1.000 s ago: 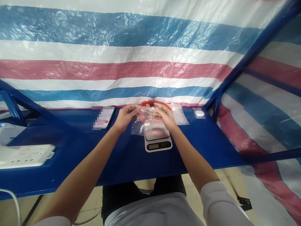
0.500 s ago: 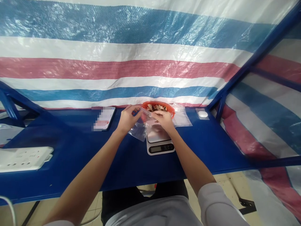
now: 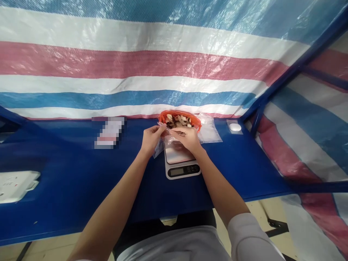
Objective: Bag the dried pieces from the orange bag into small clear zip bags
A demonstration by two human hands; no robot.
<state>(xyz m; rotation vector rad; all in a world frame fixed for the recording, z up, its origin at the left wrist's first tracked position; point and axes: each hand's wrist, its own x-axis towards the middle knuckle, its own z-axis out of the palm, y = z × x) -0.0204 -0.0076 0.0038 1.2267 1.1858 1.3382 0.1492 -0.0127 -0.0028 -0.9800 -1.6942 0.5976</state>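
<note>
My left hand (image 3: 152, 139) pinches the top edge of a clear plastic bag (image 3: 158, 148) from the left. On the opposite side of that edge, my right hand (image 3: 188, 137) grips it between thumb and fingers. The bag hangs over the left part of a digital kitchen scale (image 3: 182, 170), whose silver plate is partly hidden by my right hand. Just behind my hands sits a red-orange plastic bag (image 3: 198, 121), its mouth spread wide, holding many pale and dark brown dried pieces (image 3: 179, 120) that look like shells or slices.
More clear plastic bags (image 3: 212, 130) lie flat right of the red-orange bag. A white oval object (image 3: 235, 127) rests on a small clear packet at the far right. At left are a blurred-out flat item (image 3: 108, 134) and a white power strip (image 3: 16, 186). Striped sheeting (image 3: 136, 65) hangs behind the blue table (image 3: 81, 181).
My left hand has come closer to my right, and the clear bag's edge is now held by both near the red-orange bag. The view has shifted slightly.
</note>
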